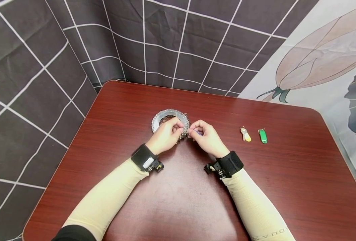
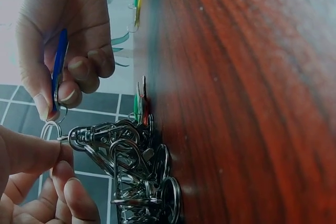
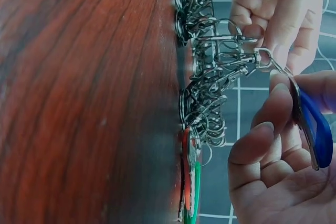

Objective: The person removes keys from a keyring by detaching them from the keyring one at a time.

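The right hand (image 1: 206, 135) pinches a blue key tag (image 3: 315, 127) between thumb and forefinger, and the small split ring (image 2: 51, 128) of this tag hangs at the fingertips. The left hand (image 1: 167, 134) is just beside it, the two nearly touching. Its thumb and forefinger are closed on a metal snap hook (image 3: 247, 59) that belongs to a big bunch of hooks and rings (image 2: 134, 177). So both hands are clamped on something, neither is free.

The bunch rests on the desk (image 1: 178, 194) in front of the hands, leaning on a flat silver ring-shaped holder (image 1: 161, 118). A red and a green tag (image 3: 190, 187) are already in the bunch, low against the desk. Well apart to the right lie two loose tags, one yellow (image 1: 245, 135) and one green (image 1: 263, 136).

I judge that the step in hand is the joining of the blue tag to the hook: ring and hook meet, but whether the ring is already through the hook I cannot tell. The next move would need the left thumb to press the gate of the hook open, while the right hand guides the thin ring inside; it asks for fine fingertip control, because the ring is small and the bunch can swing.
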{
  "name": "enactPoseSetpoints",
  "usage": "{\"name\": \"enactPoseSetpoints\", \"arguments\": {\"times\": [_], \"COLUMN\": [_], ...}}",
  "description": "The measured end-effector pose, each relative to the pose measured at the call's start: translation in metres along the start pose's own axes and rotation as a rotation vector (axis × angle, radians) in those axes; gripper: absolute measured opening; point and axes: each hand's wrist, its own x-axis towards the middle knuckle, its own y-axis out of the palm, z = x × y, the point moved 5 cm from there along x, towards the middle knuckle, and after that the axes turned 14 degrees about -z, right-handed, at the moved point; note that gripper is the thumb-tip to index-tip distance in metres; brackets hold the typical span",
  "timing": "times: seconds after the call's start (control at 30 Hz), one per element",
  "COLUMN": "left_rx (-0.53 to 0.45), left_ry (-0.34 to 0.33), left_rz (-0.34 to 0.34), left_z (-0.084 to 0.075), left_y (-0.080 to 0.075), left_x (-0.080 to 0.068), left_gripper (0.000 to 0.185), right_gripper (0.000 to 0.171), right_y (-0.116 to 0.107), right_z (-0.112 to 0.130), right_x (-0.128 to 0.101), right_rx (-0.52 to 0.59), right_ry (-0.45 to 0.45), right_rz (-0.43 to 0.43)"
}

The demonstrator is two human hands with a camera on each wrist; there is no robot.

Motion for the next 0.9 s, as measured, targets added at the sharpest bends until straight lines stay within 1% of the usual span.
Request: {"name": "enactPoseSetpoints", "arguments": {"times": [0.1, 0.23, 0.33, 0.4, 0.53, 0.7, 0.8, 0.9], "left_rx": [0.005, 0.001, -0.002, 0.006, 0.037, 0.054, 0.053, 0.048], "left_ry": [0.004, 0.016, 0.010, 0.002, -0.016, -0.031, -0.026, -0.016], "left_rz": [0.016, 0.056, 0.085, 0.091, 0.086, 0.076, 0.051, 0.013], "left_z": [-0.0001, -0.0016, -0.0016, -0.0011, 0.0002, 0.0027, 0.0030, 0.0030], "left_y": [0.0002, 0.0013, 0.0031, 0.0040, 0.0048, 0.0044, 0.0033, 0.0021], "left_x": [-0.0002, -0.0004, -0.0006, -0.0006, -0.0003, -0.0007, -0.0007, 0.0001], "left_gripper": [0.007, 0.007, 0.009, 0.011, 0.015, 0.010, 0.008, 0.009], "right_gripper": [0.009, 0.008, 0.009, 0.010, 0.014, 0.018, 0.017, 0.015], "right_y": [-0.0006, -0.0021, -0.0033, -0.0037, -0.0041, -0.0036, -0.0023, 0.0004], "right_z": [0.0004, 0.0001, 0.0003, 0.0007, 0.0002, -0.0006, -0.0012, -0.0028], "right_x": [0.0000, 0.0005, 0.0008, 0.0010, 0.0014, 0.0021, 0.0018, 0.0009], "right_rx": [-0.003, 0.018, 0.034, 0.042, 0.052, 0.058, 0.031, -0.008], "right_ry": [-0.010, -0.011, -0.006, -0.001, 0.018, 0.035, 0.033, 0.036], "right_rz": [-0.015, -0.045, -0.068, -0.080, -0.091, -0.079, -0.054, -0.008]}}
